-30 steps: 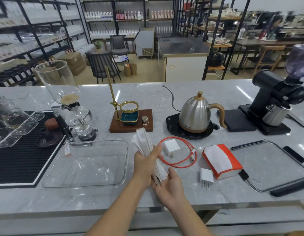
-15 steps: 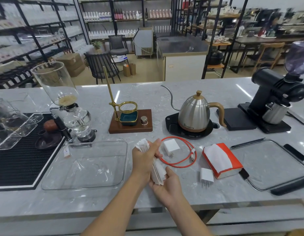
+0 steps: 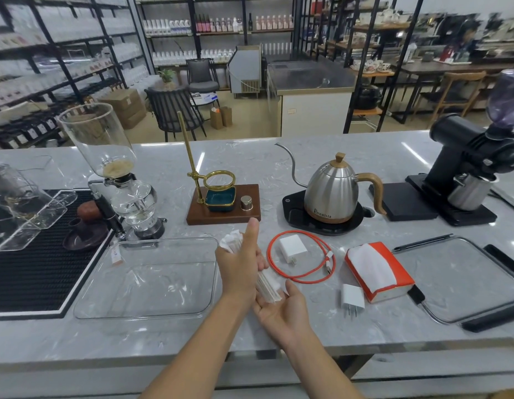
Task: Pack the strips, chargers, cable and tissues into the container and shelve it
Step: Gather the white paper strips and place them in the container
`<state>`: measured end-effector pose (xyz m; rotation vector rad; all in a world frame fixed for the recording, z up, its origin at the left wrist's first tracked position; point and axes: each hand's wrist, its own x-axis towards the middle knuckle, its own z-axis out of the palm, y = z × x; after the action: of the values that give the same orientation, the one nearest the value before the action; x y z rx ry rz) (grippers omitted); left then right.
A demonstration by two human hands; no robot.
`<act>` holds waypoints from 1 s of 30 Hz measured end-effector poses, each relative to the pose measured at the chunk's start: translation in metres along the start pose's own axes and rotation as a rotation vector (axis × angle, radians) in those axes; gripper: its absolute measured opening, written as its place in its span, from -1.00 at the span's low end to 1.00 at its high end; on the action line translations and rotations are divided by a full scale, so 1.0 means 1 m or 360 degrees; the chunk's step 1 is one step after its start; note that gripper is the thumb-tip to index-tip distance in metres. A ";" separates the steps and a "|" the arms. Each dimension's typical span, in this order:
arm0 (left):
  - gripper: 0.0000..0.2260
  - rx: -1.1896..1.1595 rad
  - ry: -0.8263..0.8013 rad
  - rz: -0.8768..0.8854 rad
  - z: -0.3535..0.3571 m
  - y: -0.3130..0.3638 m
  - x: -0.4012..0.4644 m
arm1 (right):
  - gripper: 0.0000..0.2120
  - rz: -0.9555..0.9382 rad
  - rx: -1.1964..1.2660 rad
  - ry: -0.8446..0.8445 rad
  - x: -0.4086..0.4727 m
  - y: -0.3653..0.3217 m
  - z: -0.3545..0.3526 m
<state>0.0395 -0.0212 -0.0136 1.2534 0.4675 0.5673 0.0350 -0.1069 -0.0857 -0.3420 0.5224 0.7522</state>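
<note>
My left hand (image 3: 241,263) grips a bundle of white paper strips (image 3: 268,286), whose upper ends stick out past my thumb. My right hand (image 3: 281,309) lies palm up under the bundle's lower end, fingers relaxed. Just left of my hands sits the clear rectangular container (image 3: 86,300), holding nothing but a label at its far left corner. To the right lie a coiled orange cable (image 3: 300,279) around a white charger (image 3: 291,246), a smaller white charger (image 3: 352,298) and an orange-and-white tissue pack (image 3: 376,270).
A transparent lid with black clips (image 3: 463,280) lies at the right. Behind stand a steel kettle (image 3: 333,191) on its base, a wooden drip stand (image 3: 224,203), a glass siphon brewer (image 3: 117,174) and a black grinder (image 3: 466,174). A black mat (image 3: 28,269) covers the left.
The fanned strips have been gathered into a tighter bundle. My left hand closed round them and shifted slightly toward the container, with my right palm staying under the lower end.
</note>
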 end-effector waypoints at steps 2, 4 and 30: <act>-0.48 -0.0043 0.0008 -0.0030 -0.001 -0.003 -0.002 | -0.40 0.0006 0.0022 -0.0038 -0.001 0.000 0.001; -0.53 -0.0043 -0.0040 -0.0026 -0.002 -0.008 -0.005 | -0.38 0.0005 0.0043 -0.0077 -0.002 0.001 0.002; -0.57 -0.0097 -0.0216 -0.0080 -0.005 -0.006 -0.014 | -0.37 -0.0114 -0.0029 0.0069 -0.012 0.005 0.001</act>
<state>0.0261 -0.0277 -0.0202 1.2102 0.3647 0.4475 0.0247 -0.1092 -0.0786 -0.3925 0.5417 0.6815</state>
